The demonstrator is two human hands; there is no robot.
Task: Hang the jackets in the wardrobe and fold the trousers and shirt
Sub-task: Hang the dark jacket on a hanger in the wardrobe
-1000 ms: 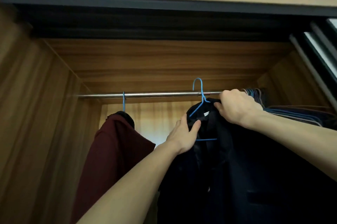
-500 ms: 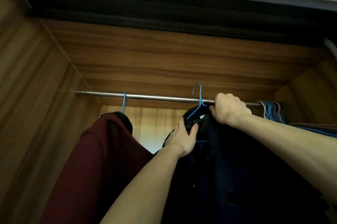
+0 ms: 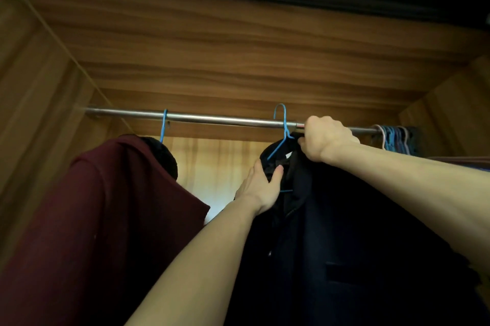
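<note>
Dark navy jacket (image 3: 344,233) on blue wire hanger (image 3: 283,129): hook raised to steel wardrobe rail (image 3: 212,118) since a second ago, nearly hung. Right hand (image 3: 324,140) clenched on collar; left hand (image 3: 261,187) pinching lapel.

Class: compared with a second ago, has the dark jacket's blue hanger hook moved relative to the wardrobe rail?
Yes. The hanger hook rose against the rail and now tops it.

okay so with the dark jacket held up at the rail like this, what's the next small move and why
Probably lower the blue hanger so its hook drops over the rail. The hook's tip rises above the rail, while the right hand grips the dark jacket at the collar and the left hand steadies it.
</note>
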